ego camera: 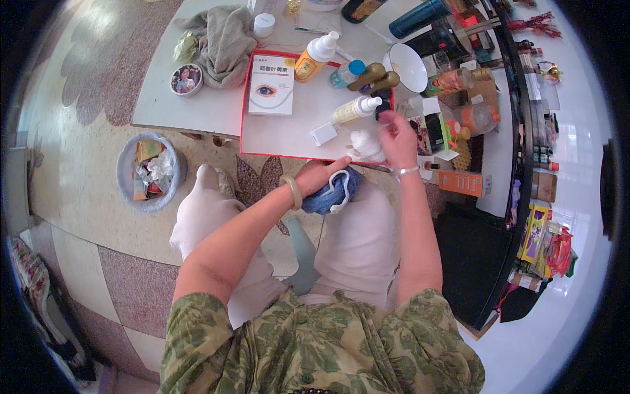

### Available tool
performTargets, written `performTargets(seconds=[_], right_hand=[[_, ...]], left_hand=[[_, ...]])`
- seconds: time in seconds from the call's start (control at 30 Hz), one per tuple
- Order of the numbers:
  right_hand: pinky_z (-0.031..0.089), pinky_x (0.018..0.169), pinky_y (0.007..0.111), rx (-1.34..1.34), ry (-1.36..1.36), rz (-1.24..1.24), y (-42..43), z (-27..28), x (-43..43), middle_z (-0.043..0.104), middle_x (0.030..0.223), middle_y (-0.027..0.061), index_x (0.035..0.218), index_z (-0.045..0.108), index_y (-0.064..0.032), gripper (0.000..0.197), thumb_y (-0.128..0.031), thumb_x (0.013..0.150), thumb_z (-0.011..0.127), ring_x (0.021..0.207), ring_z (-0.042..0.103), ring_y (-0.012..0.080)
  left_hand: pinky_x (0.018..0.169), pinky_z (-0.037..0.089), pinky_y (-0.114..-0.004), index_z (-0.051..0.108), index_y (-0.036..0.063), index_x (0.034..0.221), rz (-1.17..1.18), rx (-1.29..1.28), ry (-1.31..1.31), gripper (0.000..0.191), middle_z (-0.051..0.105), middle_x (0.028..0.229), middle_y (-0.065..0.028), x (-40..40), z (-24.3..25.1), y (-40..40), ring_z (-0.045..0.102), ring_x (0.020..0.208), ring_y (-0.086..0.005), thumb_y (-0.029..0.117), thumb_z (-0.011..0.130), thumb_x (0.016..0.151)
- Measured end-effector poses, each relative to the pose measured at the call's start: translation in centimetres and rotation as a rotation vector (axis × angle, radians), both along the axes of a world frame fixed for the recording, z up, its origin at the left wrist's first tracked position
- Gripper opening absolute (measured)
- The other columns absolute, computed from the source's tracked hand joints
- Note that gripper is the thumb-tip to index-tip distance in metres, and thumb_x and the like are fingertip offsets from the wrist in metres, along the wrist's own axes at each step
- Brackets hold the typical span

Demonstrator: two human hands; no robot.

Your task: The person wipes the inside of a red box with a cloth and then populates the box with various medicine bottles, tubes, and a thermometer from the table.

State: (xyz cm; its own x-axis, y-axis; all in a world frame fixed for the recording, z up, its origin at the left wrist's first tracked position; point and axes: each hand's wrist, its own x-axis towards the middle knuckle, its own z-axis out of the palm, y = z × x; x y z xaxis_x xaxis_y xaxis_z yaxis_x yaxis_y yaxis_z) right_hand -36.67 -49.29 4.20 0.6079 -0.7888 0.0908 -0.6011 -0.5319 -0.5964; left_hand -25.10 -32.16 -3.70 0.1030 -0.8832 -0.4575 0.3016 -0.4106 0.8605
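My left hand (pixel 317 178) holds a blue cloth with a white edge (pixel 327 197), bunched above my knee. My right hand (pixel 397 138) is over the right front corner of a red-rimmed white tray (pixel 283 140); its fingers are blurred, and whether they hold anything is unclear. Beside it a crumpled white tissue (pixel 364 143) lies in the tray, with a white charger-like block (pixel 323 134) and a pale yellow pump bottle on its side (pixel 355 110). Farther back are a white box with an eye picture (pixel 270 86), an orange pump bottle (pixel 312 59) and a blue-capped bottle (pixel 346 75).
A grey towel (pixel 224 47) and a round tin (pixel 186 80) lie left of the tray. A white bowl (pixel 407 69) stands at its back right. Bottles and boxes crowd the right side, with an orange box (pixel 460 183) near my forearm. A lined waste bin (pixel 150 172) stands on the floor.
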Motion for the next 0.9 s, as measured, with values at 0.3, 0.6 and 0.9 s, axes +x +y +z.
performTargets(seconds=[0.3, 0.6, 0.9], right_hand=[[0.046, 0.084, 0.036, -0.103, 0.098, 0.163, 4.8, 2.0, -1.8, 0.060, 0.100, 0.0163, 0.111, 0.055, -0.0026, 0.041, -0.015, 0.073, 0.065, 0.093, 0.059, 0.0295], [0.049, 0.074, 0.032, -0.099, 0.001, 0.293, 3.6, 13.4, 8.6, 0.061, 0.088, 0.0109, 0.108, 0.051, -0.0023, 0.045, -0.025, 0.075, 0.071, 0.081, 0.061, 0.0212], [0.047, 0.078, 0.027, 0.785, -0.336, 0.185, 5.8, 13.9, 10.2, 0.059, 0.100, 0.0079, 0.113, 0.049, -0.0011, 0.039, -0.022, 0.082, 0.064, 0.088, 0.057, 0.0136]], left_hand=[[0.090, 0.043, -0.031, 0.056, 0.0021, 0.117, -0.038, 0.038, -0.008, 0.069, 0.060, 0.111, -0.0134, 0.8, 1.8, 0.4, 0.058, 0.098, -0.0216, 0.060, 0.056, 0.080], [0.085, 0.046, -0.031, 0.059, 0.0005, 0.111, 0.000, 0.015, 0.037, 0.069, 0.062, 0.105, -0.0139, 0.4, 1.3, 0.3, 0.062, 0.087, -0.0208, 0.061, 0.056, 0.079], [0.087, 0.044, -0.031, 0.058, 0.0025, 0.114, 0.015, -0.100, -0.023, 0.065, 0.062, 0.106, -0.0112, 0.0, 1.3, 0.1, 0.060, 0.094, -0.0208, 0.058, 0.056, 0.080]])
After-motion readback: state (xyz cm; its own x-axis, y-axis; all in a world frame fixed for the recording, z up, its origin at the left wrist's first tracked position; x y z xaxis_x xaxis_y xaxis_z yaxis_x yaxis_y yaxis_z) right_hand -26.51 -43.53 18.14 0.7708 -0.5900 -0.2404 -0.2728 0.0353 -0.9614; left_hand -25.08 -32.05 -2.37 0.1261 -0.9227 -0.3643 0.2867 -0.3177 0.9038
